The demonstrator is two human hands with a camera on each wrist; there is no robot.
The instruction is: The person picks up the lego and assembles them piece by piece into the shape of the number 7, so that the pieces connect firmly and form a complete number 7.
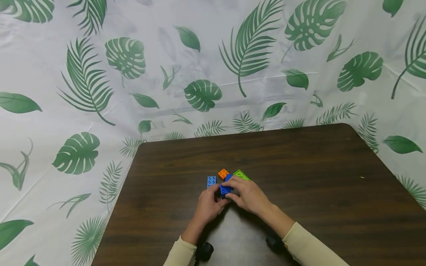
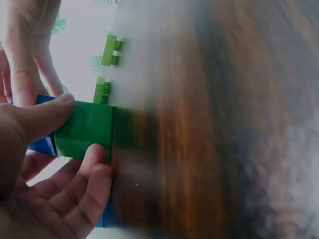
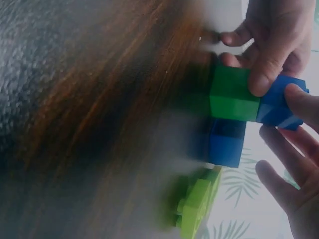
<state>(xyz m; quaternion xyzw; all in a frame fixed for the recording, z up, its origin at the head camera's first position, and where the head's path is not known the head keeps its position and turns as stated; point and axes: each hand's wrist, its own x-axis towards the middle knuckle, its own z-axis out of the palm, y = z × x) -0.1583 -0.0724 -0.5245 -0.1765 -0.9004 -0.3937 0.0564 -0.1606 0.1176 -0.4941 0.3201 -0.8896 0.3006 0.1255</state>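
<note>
A dark green brick (image 3: 232, 92) stands on the table with a blue brick (image 1: 225, 190) on top of it. My left hand (image 1: 208, 206) pinches the green brick low down, its thumb on the near side in the left wrist view. From the right, my right hand (image 1: 250, 195) holds the upper blue brick (image 3: 280, 104) between thumb and fingers. Just behind this stack sits another blue brick (image 3: 227, 144), partly covered by my right fingers in the head view. Whether the two stacked bricks are fully pressed together I cannot tell.
Around the stack lie a light blue brick (image 1: 211, 181), an orange brick (image 1: 223, 173) and a lime green brick (image 1: 241, 174). The dark wooden table (image 1: 299, 162) ends at a leaf-patterned sheet (image 1: 206, 66). A small pale speck (image 1: 362, 177) lies at the right.
</note>
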